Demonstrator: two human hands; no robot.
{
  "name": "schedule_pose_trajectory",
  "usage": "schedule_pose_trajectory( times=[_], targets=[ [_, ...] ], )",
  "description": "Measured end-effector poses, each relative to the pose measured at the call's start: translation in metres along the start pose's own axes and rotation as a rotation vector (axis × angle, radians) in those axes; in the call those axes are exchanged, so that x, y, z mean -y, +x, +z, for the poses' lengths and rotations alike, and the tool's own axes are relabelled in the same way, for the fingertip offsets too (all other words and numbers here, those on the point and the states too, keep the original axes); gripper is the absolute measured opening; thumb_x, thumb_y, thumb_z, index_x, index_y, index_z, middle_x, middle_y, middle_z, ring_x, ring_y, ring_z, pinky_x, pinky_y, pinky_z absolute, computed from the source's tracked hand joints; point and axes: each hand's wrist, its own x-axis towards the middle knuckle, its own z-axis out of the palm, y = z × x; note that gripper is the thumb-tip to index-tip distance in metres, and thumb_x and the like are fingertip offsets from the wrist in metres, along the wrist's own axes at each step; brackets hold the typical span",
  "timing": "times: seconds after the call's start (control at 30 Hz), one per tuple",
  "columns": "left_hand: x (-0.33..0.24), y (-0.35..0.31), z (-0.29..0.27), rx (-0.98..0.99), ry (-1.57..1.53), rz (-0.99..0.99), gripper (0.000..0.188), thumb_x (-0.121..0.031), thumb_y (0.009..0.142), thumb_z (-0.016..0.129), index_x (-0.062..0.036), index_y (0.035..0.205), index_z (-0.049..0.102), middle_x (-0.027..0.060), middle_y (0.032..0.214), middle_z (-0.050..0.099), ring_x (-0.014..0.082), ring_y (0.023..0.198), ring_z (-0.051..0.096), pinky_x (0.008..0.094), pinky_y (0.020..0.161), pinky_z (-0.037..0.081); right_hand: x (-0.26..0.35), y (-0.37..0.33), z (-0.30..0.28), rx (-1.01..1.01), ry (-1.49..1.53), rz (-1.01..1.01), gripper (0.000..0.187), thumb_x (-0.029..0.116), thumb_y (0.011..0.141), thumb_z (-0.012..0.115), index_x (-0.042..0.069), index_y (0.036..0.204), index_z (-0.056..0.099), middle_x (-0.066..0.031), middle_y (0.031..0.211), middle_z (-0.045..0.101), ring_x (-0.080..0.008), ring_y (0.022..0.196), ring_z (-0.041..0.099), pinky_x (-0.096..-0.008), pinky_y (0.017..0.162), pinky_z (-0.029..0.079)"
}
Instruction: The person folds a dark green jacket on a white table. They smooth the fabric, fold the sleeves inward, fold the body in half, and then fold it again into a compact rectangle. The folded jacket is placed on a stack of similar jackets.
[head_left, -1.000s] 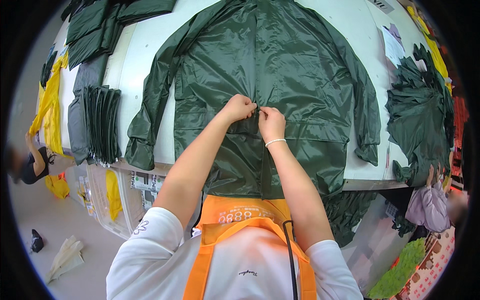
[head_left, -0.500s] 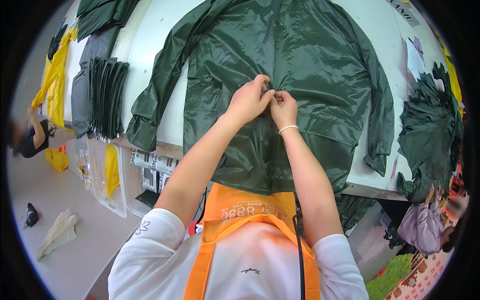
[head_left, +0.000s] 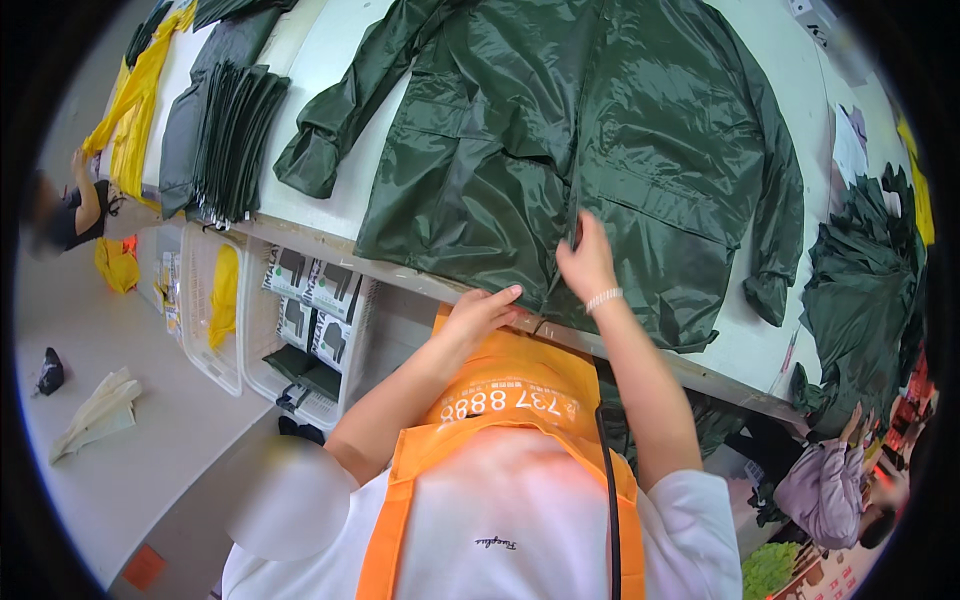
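On the worktop [head_left: 330, 205] lies a green jacket [head_left: 600, 130]; right hand [head_left: 587, 262] pinches its front, left hand [head_left: 480, 312] rests flat, released, at its hem

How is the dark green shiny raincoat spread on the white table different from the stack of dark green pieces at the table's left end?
The dark green shiny raincoat lies open and flat, sleeves spread; the stack of dark green pieces is folded and packed tight. The right hand grips the raincoat's front and the left hand rests at its hem; nobody touches the stack. Both are dark green and lie on the white table.

Bare table [head_left: 330, 205] left — jacket [head_left: 600, 140] covers middle.
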Motion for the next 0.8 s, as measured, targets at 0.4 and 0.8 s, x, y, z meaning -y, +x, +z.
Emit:
schedule_pose_trajectory(
  times=[0.4,0.8],
  targets=[
    [0.009,-0.015,0.043,0.006,0.199,0.363,0.024,-0.001,0.081,0.066,0.0029,0.103,0.060,0.0101,0.098,0.064,0.0204,0.084,0.064,0.0303,0.070,0.054,0.009,-0.104,-0.011,-0.101,0.136,-0.071,0.017,0.001,0.078,0.060,0.000,0.094,0.066,-0.0130,0.084,0.063,-0.0265,0.071,0.064,-0.0321,0.065,0.051],
    [0.011,-0.030,0.055,-0.004,0.038,0.295,0.014,-0.010,0.081,0.068,0.0008,0.090,0.065,0.0057,0.087,0.066,0.0142,0.072,0.063,0.0264,0.062,0.051,0.012,-0.104,-0.018,-0.188,0.126,-0.253,0.010,0.000,0.075,0.066,0.001,0.085,0.065,-0.0116,0.082,0.063,-0.0271,0.071,0.062,-0.0324,0.064,0.050]
  ],
)
